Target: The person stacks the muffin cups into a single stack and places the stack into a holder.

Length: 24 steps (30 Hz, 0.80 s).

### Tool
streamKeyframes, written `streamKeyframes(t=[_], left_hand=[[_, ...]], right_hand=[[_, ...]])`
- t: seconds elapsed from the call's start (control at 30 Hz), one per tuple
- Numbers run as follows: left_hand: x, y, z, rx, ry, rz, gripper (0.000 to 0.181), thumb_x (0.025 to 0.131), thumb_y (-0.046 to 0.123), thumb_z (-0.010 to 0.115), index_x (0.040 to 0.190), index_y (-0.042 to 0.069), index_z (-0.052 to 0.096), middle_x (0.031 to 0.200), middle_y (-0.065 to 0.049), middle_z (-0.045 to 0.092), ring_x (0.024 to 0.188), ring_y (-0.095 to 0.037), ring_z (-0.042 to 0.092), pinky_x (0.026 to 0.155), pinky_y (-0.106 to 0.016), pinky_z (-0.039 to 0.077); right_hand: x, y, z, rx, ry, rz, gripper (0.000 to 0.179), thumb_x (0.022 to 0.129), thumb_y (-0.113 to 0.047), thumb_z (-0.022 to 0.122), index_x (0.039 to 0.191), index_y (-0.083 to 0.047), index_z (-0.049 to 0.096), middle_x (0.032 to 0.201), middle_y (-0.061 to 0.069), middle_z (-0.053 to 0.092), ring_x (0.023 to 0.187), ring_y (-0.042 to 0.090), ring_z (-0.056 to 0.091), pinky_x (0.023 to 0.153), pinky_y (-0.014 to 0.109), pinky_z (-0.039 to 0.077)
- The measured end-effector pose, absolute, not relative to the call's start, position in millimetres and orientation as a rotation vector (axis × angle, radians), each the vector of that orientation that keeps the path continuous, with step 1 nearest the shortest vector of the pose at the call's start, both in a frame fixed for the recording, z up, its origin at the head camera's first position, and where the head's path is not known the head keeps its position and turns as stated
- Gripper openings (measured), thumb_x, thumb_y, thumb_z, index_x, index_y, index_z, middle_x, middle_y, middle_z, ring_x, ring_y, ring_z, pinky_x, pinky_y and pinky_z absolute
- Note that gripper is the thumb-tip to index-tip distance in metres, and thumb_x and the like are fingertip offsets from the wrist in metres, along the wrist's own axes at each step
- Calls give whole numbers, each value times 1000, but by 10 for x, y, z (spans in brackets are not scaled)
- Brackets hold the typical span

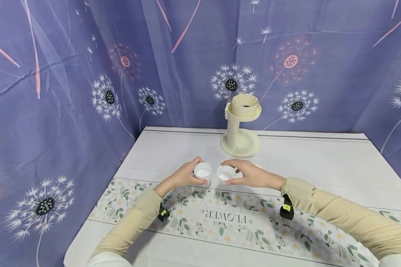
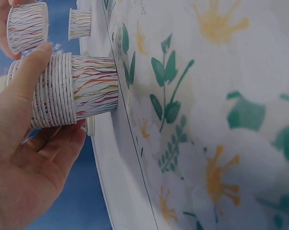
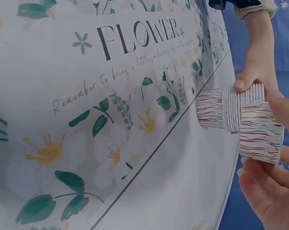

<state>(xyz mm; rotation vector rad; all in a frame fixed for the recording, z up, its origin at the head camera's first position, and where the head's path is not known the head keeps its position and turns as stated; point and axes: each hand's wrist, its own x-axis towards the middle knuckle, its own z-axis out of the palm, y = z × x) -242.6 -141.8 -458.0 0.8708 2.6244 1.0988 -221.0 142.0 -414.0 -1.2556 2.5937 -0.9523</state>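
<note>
My left hand (image 1: 186, 173) grips a nested stack of white paper cups (image 2: 94, 86) with wavy coloured lines, its thumb along one side and its fingers round the other. To the right, my right hand (image 1: 254, 175) holds a single matching paper cup (image 3: 261, 132) between thumb and fingers. In the head view both cup mouths face up, with a small gap between the stack and the single cup. Another patterned paper cup (image 2: 80, 24) stands on the table behind my right hand, which partly hides it in the head view.
Behind the hands stands a cream-coloured stand (image 1: 233, 129) with a round base and a ring holding a funnel-like cup (image 1: 245, 105). A white tablecloth (image 1: 173, 148) with a floral band covers the table. Blue dandelion-patterned curtains (image 1: 194, 74) hang at the back and sides.
</note>
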Motion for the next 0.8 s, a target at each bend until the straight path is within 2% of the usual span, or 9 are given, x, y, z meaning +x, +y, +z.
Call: streamKeyframes(t=[0.3,0.53,0.8], left_hand=[[-2428,-1416,-4587,855,2624,1094,56,77,29,83,120,16,49,109,-2,64,96,-15,62,84,-33,51],[-2411,-1418,-4571,852,2622,1094,56,77,28,83,120,16,49,110,-3,64,96,-16,62,84,-32,51],[-2418,-1418,-4570,876,2632,1074,56,78,27,83,120,14,48,111,-4,64,97,-16,63,84,-31,52]], right_hand=[[-2211,1405,-4133,-1270,2610,-931,64,88,-32,72,138,0,49,137,17,55,104,25,61,85,42,56],[-2208,1369,-4127,-1270,2631,-903,60,89,-31,70,138,-3,49,137,16,55,113,27,60,84,39,56],[-2219,1320,-4116,-1287,2647,-886,61,89,-30,71,138,-3,48,136,15,55,103,22,60,81,37,56]])
